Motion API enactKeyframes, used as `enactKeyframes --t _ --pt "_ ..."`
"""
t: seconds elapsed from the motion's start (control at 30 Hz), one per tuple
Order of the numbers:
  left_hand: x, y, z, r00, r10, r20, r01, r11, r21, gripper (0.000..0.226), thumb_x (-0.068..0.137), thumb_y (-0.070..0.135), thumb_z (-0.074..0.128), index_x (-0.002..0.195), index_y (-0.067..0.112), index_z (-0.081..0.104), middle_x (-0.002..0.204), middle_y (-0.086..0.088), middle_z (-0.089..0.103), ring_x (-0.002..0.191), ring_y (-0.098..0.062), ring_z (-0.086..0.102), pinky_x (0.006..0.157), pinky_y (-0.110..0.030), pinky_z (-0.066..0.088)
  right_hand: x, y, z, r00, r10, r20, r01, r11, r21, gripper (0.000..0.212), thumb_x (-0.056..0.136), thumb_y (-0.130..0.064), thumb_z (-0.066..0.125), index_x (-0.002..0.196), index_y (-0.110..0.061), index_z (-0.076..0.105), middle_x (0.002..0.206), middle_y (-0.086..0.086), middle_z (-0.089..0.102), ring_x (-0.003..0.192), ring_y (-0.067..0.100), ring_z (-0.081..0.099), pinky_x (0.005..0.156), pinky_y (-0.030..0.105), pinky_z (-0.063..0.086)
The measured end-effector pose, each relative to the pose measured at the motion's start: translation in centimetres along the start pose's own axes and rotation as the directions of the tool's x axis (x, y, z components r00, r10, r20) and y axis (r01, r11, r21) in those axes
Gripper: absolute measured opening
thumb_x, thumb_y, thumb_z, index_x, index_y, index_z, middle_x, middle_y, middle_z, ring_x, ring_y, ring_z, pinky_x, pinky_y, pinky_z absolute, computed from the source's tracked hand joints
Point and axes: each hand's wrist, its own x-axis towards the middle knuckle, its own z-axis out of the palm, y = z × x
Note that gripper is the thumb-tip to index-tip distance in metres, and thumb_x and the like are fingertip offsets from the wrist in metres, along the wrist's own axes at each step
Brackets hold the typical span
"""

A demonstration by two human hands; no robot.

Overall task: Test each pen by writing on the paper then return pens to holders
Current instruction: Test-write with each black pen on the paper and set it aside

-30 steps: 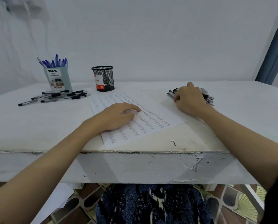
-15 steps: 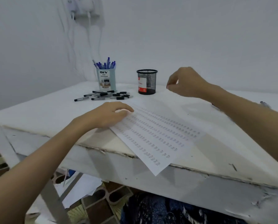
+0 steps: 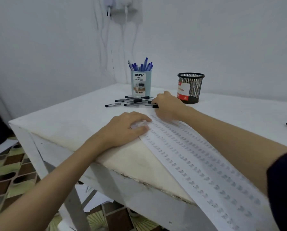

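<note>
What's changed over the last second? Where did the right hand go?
The right hand left the pen pile at the table's right side, crossed over the paper and now reaches into the black pens lying before the blue holder; whether it grips one is unclear. The camera view swung left. The left hand stayed pressed on the paper; the mesh holder is unmoved.

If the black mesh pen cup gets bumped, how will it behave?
The black wire-mesh pen cup looks empty, so it is probably light and would slide or tip easily. Being round, it may roll if toppled. The right hand, reaching into the loose black pens beside it, could nudge it.
</note>
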Motion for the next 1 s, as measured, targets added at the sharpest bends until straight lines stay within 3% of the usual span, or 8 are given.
enactKeyframes --t 0.17,0.3,0.47,0.57,0.63,0.77,0.9,1.0 --pt "0.1 -0.1 0.0 1.000 0.005 -0.003 -0.005 1.000 0.019 0.031 0.094 0.041 0.049 0.124 0.037 0.055 0.132 0.018 0.049 0.113 0.000 0.039 0.094 -0.021 0.027 0.4 -0.7 0.7 0.989 -0.045 -0.143 0.043 0.999 -0.019 0.023 0.088 -0.003 0.049 0.108 -0.005 0.061 0.113 0.012 0.052 0.111 0.026 0.043 0.082 0.032 0.040" --pt "0.1 -0.3 0.0 1.000 -0.007 -0.001 0.007 1.000 0.020 0.031 0.094 0.041 0.049 0.124 0.038 0.054 0.134 0.017 0.048 0.122 -0.005 0.039 0.102 -0.026 0.028 0.2 -0.8 0.5 0.996 0.006 -0.087 -0.001 0.998 0.064 0.020 0.084 0.000 0.050 0.102 -0.008 0.055 0.109 0.014 0.049 0.097 0.029 0.051 0.079 0.034 0.046" --pt "0.0 -0.5 0.2 1.000 -0.010 0.001 0.010 1.000 0.005 0.044 0.083 0.056 0.042 0.122 0.041 0.055 0.132 0.018 0.049 0.122 -0.005 0.041 0.105 -0.031 0.030 -0.5 0.7 -1.6 0.996 0.001 -0.084 0.003 0.999 0.042 0.027 0.087 0.000 0.051 0.112 -0.004 0.060 0.109 0.010 0.055 0.106 0.025 0.047 0.076 0.028 0.039" --pt "-0.1 -0.6 0.1 1.000 -0.018 0.012 0.017 1.000 0.020 0.050 0.079 0.058 0.037 0.123 0.041 0.054 0.132 0.017 0.049 0.122 -0.004 0.041 0.103 -0.029 0.030 -1.7 2.3 -3.4 0.992 0.112 -0.056 -0.097 0.968 0.231 0.022 0.085 0.001 0.052 0.101 -0.002 0.067 0.084 0.000 0.055 0.090 0.021 0.052 0.064 0.018 0.041" --pt "-0.2 -0.4 0.1 1.000 -0.018 0.022 0.017 1.000 0.026 0.049 0.079 0.058 0.037 0.122 0.041 0.054 0.131 0.016 0.051 0.121 -0.005 0.043 0.103 -0.029 0.032 -3.3 3.3 -5.0 0.972 0.234 0.033 -0.219 0.843 0.492 0.013 0.083 0.001 0.058 0.093 -0.002 0.066 0.075 0.003 0.056 0.078 0.020 0.054 0.056 0.017 0.040" --pt "-0.3 0.3 -0.4 0.998 -0.022 0.061 0.023 1.000 -0.016 0.040 0.079 0.057 0.046 0.115 0.042 0.057 0.122 0.014 0.054 0.115 -0.005 0.049 0.100 -0.027 0.036 -7.0 4.6 -7.9 0.919 0.250 0.306 -0.386 0.406 0.828 0.007 0.085 0.001 0.057 0.083 -0.004 0.059 0.076 0.010 0.062 0.059 0.016 0.061 0.054 0.020 0.049" --pt "-0.2 2.7 -0.5 0.990 0.016 0.141 -0.009 0.999 -0.050 0.030 0.082 0.058 0.056 0.110 0.046 0.058 0.121 0.018 0.052 0.112 0.000 0.047 0.099 -0.026 0.035 -10.3 5.7 -9.4 0.893 0.253 0.372 -0.387 0.011 0.922 0.020 0.086 0.008 0.042 0.074 -0.004 0.052 0.068 0.012 0.063 0.060 0.022 0.066 0.055 0.025 0.056" --pt "0.7 4.8 0.1 0.985 0.048 0.164 -0.042 0.998 -0.042 0.037 0.087 0.053 0.052 0.123 0.043 0.051 0.135 0.019 0.044 0.117 0.002 0.038 0.096 -0.022 0.027 -11.9 6.0 -9.9 0.879 0.308 0.364 -0.338 -0.136 0.931 0.024 0.084 0.004 0.035 0.067 -0.011 0.040 0.059 0.007 0.047 0.050 0.020 0.052 0.056 0.027 0.049"
